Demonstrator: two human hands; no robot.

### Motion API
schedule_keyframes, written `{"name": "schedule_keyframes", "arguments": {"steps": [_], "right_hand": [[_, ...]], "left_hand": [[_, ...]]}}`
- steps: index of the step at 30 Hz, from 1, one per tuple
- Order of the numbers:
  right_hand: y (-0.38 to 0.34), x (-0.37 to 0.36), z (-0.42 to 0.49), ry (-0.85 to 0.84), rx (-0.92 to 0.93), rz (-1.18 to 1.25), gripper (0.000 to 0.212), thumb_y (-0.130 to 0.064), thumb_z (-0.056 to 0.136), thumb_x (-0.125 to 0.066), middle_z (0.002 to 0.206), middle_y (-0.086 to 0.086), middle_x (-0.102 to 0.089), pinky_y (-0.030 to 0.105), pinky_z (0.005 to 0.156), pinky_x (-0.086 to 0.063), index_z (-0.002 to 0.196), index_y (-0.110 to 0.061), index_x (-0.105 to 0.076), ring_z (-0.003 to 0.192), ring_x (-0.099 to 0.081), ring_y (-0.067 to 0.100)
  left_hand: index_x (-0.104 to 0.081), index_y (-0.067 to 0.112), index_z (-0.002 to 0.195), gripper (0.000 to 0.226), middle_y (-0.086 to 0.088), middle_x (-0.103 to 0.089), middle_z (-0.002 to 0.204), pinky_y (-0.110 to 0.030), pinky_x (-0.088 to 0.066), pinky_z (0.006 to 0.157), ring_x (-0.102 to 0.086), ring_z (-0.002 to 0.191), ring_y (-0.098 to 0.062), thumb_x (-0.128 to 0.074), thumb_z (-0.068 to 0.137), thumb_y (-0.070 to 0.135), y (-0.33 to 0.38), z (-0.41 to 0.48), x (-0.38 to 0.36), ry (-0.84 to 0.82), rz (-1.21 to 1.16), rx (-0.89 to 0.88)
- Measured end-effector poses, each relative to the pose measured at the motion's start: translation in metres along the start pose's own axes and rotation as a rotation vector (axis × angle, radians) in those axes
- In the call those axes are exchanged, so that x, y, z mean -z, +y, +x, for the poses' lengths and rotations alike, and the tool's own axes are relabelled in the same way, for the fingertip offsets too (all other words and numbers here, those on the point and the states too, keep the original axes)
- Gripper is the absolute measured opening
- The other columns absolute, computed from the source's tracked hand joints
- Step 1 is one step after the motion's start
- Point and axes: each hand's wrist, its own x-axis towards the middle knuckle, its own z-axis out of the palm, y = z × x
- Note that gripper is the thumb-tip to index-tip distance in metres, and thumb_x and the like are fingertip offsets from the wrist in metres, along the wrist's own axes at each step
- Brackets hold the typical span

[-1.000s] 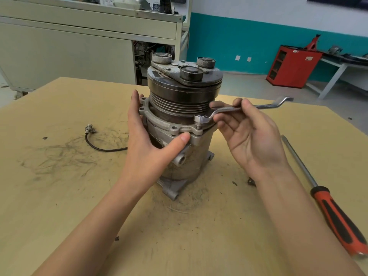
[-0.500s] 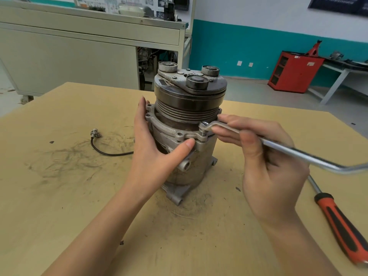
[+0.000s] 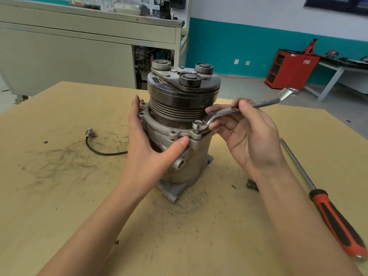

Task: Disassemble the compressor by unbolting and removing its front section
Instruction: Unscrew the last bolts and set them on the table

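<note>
A grey metal compressor (image 3: pixel 187 162) stands upright in the middle of the wooden table, its dark ribbed pulley and clutch plate (image 3: pixel 183 92) on top. My left hand (image 3: pixel 151 148) wraps the body's left side, thumb pressed just under the front flange (image 3: pixel 169 129). My right hand (image 3: pixel 249 134) grips a silver ring wrench (image 3: pixel 239 110) by its shank. The wrench's ring end sits over a bolt (image 3: pixel 198 124) at the flange's right front corner, and its handle points up and to the right.
A long screwdriver (image 3: pixel 330 208) with an orange and black handle lies on the table (image 3: pixel 59 196) at the right. The compressor's black cable with a plug (image 3: pixel 90 134) trails to the left. A small dark part (image 3: pixel 252 185) lies beside my right wrist. A cabinet and a red cart stand behind.
The wrench handle has swung from pointing right and toward me back to pointing up and to the right, ring end on the same bolt. My left hand kept its hold on the body.
</note>
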Motion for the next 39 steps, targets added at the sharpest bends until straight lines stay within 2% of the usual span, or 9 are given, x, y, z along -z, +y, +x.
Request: {"name": "schedule_keyframes", "arguments": {"steps": [3,8,11,16,24,29,32,37,39], "right_hand": [[-0.002,0.0,-0.002,0.007,0.057,-0.012,0.028,-0.019,0.1,-0.028,0.088,0.013,-0.073,0.023,0.066,-0.054,0.088,-0.007,-0.05,0.07,-0.07,0.018],[-0.008,-0.01,-0.023,0.097,0.466,-0.315,0.023,-0.017,0.1,-0.037,0.092,0.011,-0.072,0.028,0.07,-0.056,0.093,-0.005,-0.055,0.08,-0.072,0.024],[-0.001,-0.018,-0.036,0.082,0.625,-0.493,0.017,-0.013,0.097,-0.043,0.094,0.016,-0.069,0.035,0.072,-0.058,0.095,-0.007,-0.059,0.085,-0.071,0.024],[0.008,-0.015,-0.042,-0.022,0.695,-0.697,0.021,-0.021,0.096,-0.048,0.104,0.012,-0.065,0.049,0.08,-0.054,0.103,-0.003,-0.058,0.099,-0.067,0.028],[0.017,-0.015,-0.045,-0.07,0.801,-0.838,0.024,-0.024,0.099,-0.042,0.104,0.012,-0.064,0.034,0.085,-0.052,0.102,-0.004,-0.055,0.103,-0.064,0.021],[0.023,-0.017,-0.037,-0.019,0.731,-0.615,0.016,-0.022,0.1,-0.04,0.098,0.011,-0.062,0.041,0.08,-0.054,0.099,-0.015,-0.054,0.091,-0.066,0.029],[0.023,-0.012,-0.032,0.031,0.613,-0.416,0.015,-0.012,0.098,-0.037,0.095,0.016,-0.064,0.036,0.074,-0.054,0.093,-0.011,-0.051,0.082,-0.068,0.029],[0.006,-0.001,-0.007,0.03,0.054,0.016,0.027,-0.014,0.101,-0.028,0.087,0.012,-0.072,0.025,0.066,-0.054,0.087,-0.006,-0.05,0.069,-0.068,0.019],[0.003,-0.001,-0.002,0.075,-0.054,0.1,0.032,-0.016,0.102,-0.028,0.084,0.013,-0.072,0.022,0.063,-0.054,0.084,-0.007,-0.053,0.068,-0.069,0.016]], "left_hand": [[-0.002,0.036,0.152,0.117,0.018,-0.018,0.156,-0.035,-0.027,0.118,-0.025,0.14,0.005,-0.07,0.06,0.061,-0.001,0.0,0.0,0.0,-0.003,-0.004],[-0.002,0.037,0.151,0.116,0.02,-0.02,0.155,-0.032,-0.028,0.118,-0.026,0.139,0.008,-0.071,0.06,0.061,-0.001,0.001,0.001,-0.008,-0.012,-0.004],[-0.001,0.037,0.151,0.117,0.019,-0.02,0.155,-0.034,-0.028,0.118,-0.026,0.139,0.006,-0.07,0.06,0.061,-0.001,0.0,0.001,-0.008,-0.003,0.0],[-0.002,0.036,0.151,0.116,0.017,-0.018,0.157,-0.037,-0.027,0.118,-0.025,0.141,0.004,-0.07,0.061,0.06,0.0,0.0,0.002,-0.01,-0.008,-0.006],[-0.003,0.036,0.151,0.116,0.015,-0.02,0.157,-0.037,-0.027,0.118,-0.025,0.141,0.002,-0.07,0.06,0.06,-0.001,0.0,0.001,0.0,0.0,-0.003],[-0.003,0.037,0.151,0.115,0.016,-0.018,0.157,-0.038,-0.027,0.118,-0.025,0.142,0.001,-0.07,0.06,0.061,-0.002,0.0,0.001,0.001,0.002,-0.007],[-0.002,0.039,0.151,0.115,0.017,-0.017,0.157,-0.038,-0.026,0.118,-0.023,0.142,0.002,-0.07,0.06,0.063,-0.002,0.0,0.001,-0.001,0.01,-0.004],[-0.003,0.038,0.151,0.115,0.016,-0.018,0.157,-0.038,-0.027,0.118,-0.023,0.141,0.003,-0.07,0.061,0.063,-0.002,0.0,0.001,0.005,0.019,-0.01],[-0.003,0.037,0.151,0.116,0.016,-0.019,0.156,-0.037,-0.028,0.118,-0.025,0.141,0.003,-0.07,0.061,0.063,-0.002,0.0,0.0,0.008,0.017,-0.012]]}}
